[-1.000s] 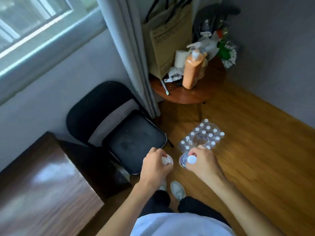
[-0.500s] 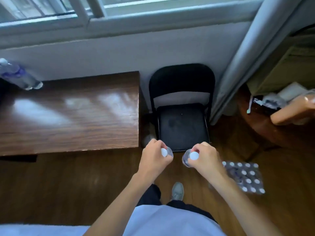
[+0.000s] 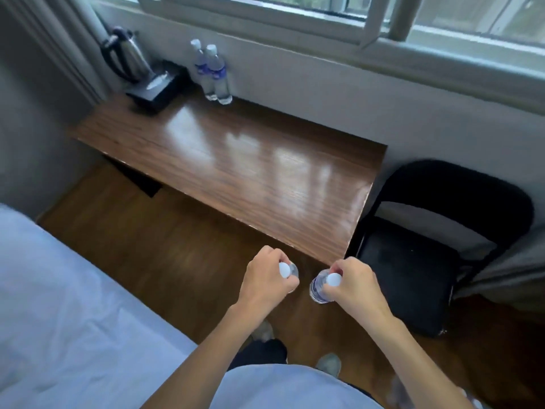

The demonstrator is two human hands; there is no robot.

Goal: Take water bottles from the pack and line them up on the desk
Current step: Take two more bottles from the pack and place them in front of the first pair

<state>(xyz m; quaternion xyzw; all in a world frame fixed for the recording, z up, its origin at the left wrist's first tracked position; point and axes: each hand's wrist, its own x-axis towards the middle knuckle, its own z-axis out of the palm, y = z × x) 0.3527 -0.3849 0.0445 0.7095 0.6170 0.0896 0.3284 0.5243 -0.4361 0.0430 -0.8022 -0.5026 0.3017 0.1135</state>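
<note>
We saw little of the bottle (image 3: 290, 271) in the left hand (image 3: 265, 280): only its white cap and a sliver of shoulder showed past the fingers. The right hand (image 3: 352, 283) hid much of its bottle (image 3: 318, 287). The two bottles (image 3: 213, 73) at the tabletop's (image 3: 236, 160) far edge overlapped, their labels unreadable. The kettle (image 3: 125, 59) was blurred.

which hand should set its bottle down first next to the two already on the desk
Left, probably. The left hand holds its bottle on the side nearer the two standing bottles at the desk's far left. The right hand and its bottle sit farther right, near the chair.
</note>
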